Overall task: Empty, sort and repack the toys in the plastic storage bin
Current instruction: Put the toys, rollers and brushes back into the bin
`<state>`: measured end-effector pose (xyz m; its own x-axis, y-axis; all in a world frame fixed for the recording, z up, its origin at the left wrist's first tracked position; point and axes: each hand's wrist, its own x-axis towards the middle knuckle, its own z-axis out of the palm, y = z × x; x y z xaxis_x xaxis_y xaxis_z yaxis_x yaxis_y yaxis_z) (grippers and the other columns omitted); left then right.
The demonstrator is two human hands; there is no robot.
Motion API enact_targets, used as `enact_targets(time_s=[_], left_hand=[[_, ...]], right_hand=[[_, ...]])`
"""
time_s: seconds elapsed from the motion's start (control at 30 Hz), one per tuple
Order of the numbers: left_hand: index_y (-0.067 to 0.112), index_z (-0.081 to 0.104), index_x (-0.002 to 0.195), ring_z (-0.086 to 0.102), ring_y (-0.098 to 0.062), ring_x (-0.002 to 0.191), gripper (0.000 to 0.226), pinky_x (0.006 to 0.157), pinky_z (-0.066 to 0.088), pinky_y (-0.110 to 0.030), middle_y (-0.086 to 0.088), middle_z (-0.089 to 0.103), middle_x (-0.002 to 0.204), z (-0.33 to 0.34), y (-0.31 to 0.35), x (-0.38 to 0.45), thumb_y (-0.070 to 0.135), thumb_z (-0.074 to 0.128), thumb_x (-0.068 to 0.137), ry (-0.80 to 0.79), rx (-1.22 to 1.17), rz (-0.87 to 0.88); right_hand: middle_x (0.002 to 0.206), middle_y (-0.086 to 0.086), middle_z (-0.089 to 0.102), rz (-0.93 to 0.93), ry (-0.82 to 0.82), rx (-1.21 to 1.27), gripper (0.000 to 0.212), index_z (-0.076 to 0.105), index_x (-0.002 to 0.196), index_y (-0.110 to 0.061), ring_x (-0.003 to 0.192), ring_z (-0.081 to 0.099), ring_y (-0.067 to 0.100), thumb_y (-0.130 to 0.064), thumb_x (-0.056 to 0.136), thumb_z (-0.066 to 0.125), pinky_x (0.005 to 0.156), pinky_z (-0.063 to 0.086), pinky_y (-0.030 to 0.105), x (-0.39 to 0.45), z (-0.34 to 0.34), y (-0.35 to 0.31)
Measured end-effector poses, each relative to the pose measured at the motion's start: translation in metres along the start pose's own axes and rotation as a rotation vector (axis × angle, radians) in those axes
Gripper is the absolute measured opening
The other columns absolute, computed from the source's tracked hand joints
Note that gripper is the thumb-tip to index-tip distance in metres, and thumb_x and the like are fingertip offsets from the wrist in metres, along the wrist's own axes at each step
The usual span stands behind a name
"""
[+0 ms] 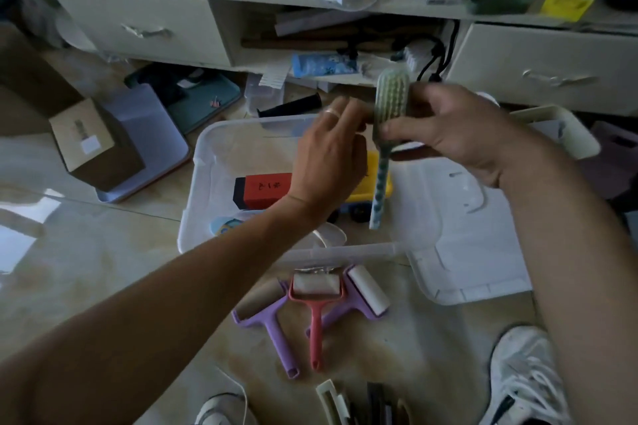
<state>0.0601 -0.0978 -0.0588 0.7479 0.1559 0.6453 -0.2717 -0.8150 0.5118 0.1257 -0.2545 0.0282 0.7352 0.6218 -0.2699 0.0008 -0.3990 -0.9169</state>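
Emptying is under way: the right hand (445,138) grips a green brush (388,121) above the clear bin (203,183) at frame centre, while the left hand (331,162) hovers beside it, fingers relaxed, holding nothing. Next, I judge, the brush belongs on the floor near the lint rollers (310,304) at lower centre

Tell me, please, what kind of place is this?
Probably a room in a home, worked on from the floor: a glossy tiled floor, a cluttered white cabinet with drawers, and a clear plastic storage bin with household rollers beside it.

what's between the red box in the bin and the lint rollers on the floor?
Head view: the left hand's forearm crosses there, over the bin's near wall; red box, lint rollers.
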Motion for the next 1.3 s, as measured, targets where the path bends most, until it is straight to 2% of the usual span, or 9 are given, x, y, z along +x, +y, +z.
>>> enact_targets(time_s=[0.1, 0.27, 0.37, 0.5, 0.63, 0.77, 1.03, 1.17, 1.3], left_hand=[[0.011, 0.061, 0.109, 0.055, -0.014, 0.087, 0.035, 0.066, 0.051, -0.036, -0.003, 0.060, 0.101, 0.010, -0.022, 0.006, -0.004, 0.040, 0.085, -0.014, -0.006, -0.131], [0.020, 0.068, 0.114, 0.064, -0.028, 0.099, 0.036, 0.079, 0.052, -0.033, -0.008, 0.070, 0.109, 0.050, -0.064, -0.031, 0.009, 0.044, 0.090, -0.619, 0.122, -0.385], [0.021, 0.068, 0.118, 0.063, -0.030, 0.109, 0.033, 0.090, 0.052, -0.038, -0.008, 0.067, 0.119, 0.064, -0.077, -0.056, 0.014, 0.047, 0.095, -1.020, 0.270, -0.371], [0.016, 0.059, 0.132, 0.057, -0.028, 0.122, 0.037, 0.101, 0.047, -0.040, -0.008, 0.062, 0.130, 0.070, -0.076, -0.074, 0.016, 0.045, 0.097, -1.259, 0.344, -0.227], [0.023, 0.058, 0.134, 0.058, -0.027, 0.120, 0.040, 0.098, 0.050, -0.043, -0.006, 0.061, 0.130, 0.070, -0.077, -0.079, 0.020, 0.049, 0.095, -1.252, 0.375, -0.280], [0.011, 0.065, 0.115, 0.065, -0.030, 0.097, 0.025, 0.079, 0.057, -0.041, -0.012, 0.063, 0.112, 0.065, -0.087, -0.068, 0.014, 0.054, 0.093, -0.950, 0.474, -0.465], [0.016, 0.053, 0.132, 0.046, -0.032, 0.118, 0.045, 0.090, 0.053, -0.045, -0.016, 0.043, 0.131, 0.063, -0.101, -0.073, 0.014, 0.055, 0.087, -0.849, 0.445, -0.506], [0.020, 0.053, 0.133, 0.037, -0.033, 0.126, 0.046, 0.095, 0.049, -0.046, -0.016, 0.034, 0.139, 0.060, -0.106, -0.075, 0.018, 0.056, 0.087, -0.907, 0.458, -0.466], [0.027, 0.039, 0.144, 0.029, -0.035, 0.133, 0.062, 0.102, 0.044, -0.047, -0.017, 0.021, 0.149, 0.053, -0.109, -0.074, 0.025, 0.062, 0.087, -0.987, 0.484, -0.442]], right_hand=[[0.105, 0.001, 0.073, -0.027, 0.153, -0.054, 0.040, 0.066, 0.119, -0.021, 0.095, 0.072, 0.018, -0.015, 0.082, 0.079, 0.084, 0.061, 0.041, 0.035, 0.014, 0.014], [0.109, 0.015, 0.070, 0.424, 0.212, -0.416, 0.047, 0.066, 0.117, -0.014, 0.096, 0.067, 0.032, -0.022, 0.073, 0.076, 0.076, 0.055, 0.035, 0.075, 0.052, 0.108], [0.121, 0.022, 0.065, 0.606, 0.179, -0.538, 0.047, 0.061, 0.124, -0.006, 0.105, 0.066, 0.038, -0.022, 0.082, 0.072, 0.080, 0.057, 0.038, 0.081, 0.078, 0.147], [0.125, 0.023, 0.060, 0.647, 0.178, -0.633, 0.041, 0.060, 0.126, -0.004, 0.109, 0.063, 0.041, -0.022, 0.089, 0.065, 0.085, 0.058, 0.043, 0.086, 0.090, 0.165], [0.113, 0.020, 0.068, 0.616, -0.108, -0.829, 0.032, 0.064, 0.116, -0.004, 0.095, 0.067, 0.034, -0.019, 0.088, 0.068, 0.074, 0.053, 0.031, 0.097, 0.083, 0.155], [0.117, 0.017, 0.064, 0.496, -0.228, -0.881, 0.040, 0.057, 0.128, -0.007, 0.100, 0.062, 0.032, -0.021, 0.091, 0.062, 0.076, 0.048, 0.031, 0.105, 0.072, 0.143], [0.099, 0.012, 0.065, 0.085, 0.212, -0.579, 0.034, 0.049, 0.121, -0.017, 0.081, 0.067, 0.027, -0.041, 0.097, 0.042, 0.061, 0.048, 0.030, 0.119, 0.048, 0.120], [0.098, 0.007, 0.068, 0.373, -0.242, -0.608, 0.030, 0.053, 0.116, -0.018, 0.083, 0.074, 0.026, -0.039, 0.095, 0.055, 0.076, 0.059, 0.039, 0.121, 0.056, 0.118], [0.094, 0.013, 0.076, 0.524, -0.404, -0.702, 0.019, 0.057, 0.114, -0.009, 0.085, 0.076, 0.026, -0.015, 0.096, 0.051, 0.056, 0.052, 0.023, 0.122, 0.074, 0.132]])
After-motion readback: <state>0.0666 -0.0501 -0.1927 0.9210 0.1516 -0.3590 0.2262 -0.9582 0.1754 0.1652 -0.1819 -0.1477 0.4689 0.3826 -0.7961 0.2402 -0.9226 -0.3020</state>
